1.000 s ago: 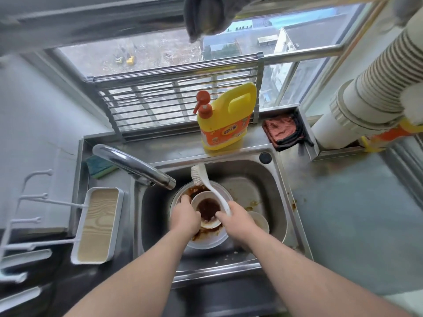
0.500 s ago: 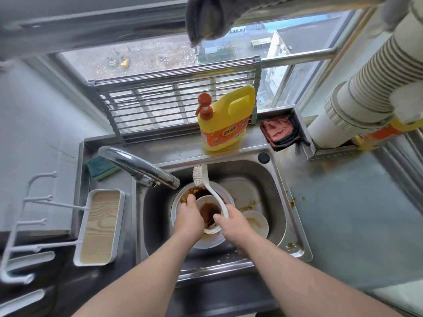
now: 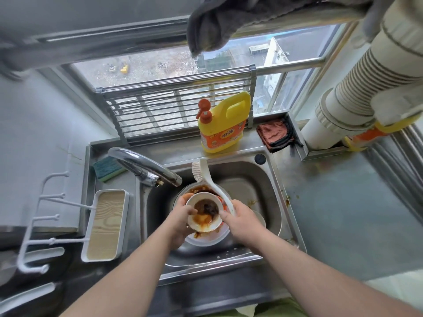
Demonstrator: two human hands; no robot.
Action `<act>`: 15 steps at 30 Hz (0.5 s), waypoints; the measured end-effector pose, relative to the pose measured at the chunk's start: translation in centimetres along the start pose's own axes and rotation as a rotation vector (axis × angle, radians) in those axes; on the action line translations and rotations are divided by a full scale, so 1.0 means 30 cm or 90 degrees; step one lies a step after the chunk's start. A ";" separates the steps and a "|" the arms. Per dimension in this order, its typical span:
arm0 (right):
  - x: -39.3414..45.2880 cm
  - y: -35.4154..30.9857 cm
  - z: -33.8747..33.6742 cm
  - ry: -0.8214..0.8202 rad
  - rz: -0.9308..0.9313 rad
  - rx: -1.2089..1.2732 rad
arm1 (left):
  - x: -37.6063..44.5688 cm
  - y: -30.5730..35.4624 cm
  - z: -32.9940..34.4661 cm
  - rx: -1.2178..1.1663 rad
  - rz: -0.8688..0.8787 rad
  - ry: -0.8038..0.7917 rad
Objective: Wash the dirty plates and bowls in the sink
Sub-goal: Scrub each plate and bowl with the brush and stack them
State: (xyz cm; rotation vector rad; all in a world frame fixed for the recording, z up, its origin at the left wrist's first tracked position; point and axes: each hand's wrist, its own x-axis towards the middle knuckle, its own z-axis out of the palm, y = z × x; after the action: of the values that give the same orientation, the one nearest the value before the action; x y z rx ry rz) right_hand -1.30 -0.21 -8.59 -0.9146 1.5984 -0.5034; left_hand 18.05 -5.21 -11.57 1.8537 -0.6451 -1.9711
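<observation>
Orange-brown sauce coats the inside of a small white bowl [image 3: 204, 212], held just above a larger dirty white bowl [image 3: 207, 239] in the steel sink [image 3: 270, 193]. It is tilted up toward the viewer, probably so its inside is open for scrubbing. The left hand [image 3: 182, 221] grips the small bowl's left rim, thumb over the edge. The right hand [image 3: 241, 221], on the bowl's right, is closed around the handle of a white dish brush [image 3: 211, 179] whose bristles point away past the bowl, near the faucet [image 3: 146, 167]. Behind the bowl stands a yellow detergent bottle [image 3: 223, 124]. Both forearms reach in from below.
</observation>
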 end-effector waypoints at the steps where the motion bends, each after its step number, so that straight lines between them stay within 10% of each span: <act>1: -0.016 0.002 -0.016 0.005 -0.004 -0.025 | -0.012 -0.007 -0.007 -0.056 -0.010 -0.005; 15: -0.220 0.050 -0.162 -0.075 -0.017 -0.323 | -0.032 -0.053 -0.014 -0.099 0.045 0.097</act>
State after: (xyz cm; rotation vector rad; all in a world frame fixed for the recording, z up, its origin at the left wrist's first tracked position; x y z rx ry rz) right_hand -6.20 5.09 -4.44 -1.3177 1.6346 -0.0526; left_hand 18.61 -3.41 -11.67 1.8394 -0.4912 -1.7614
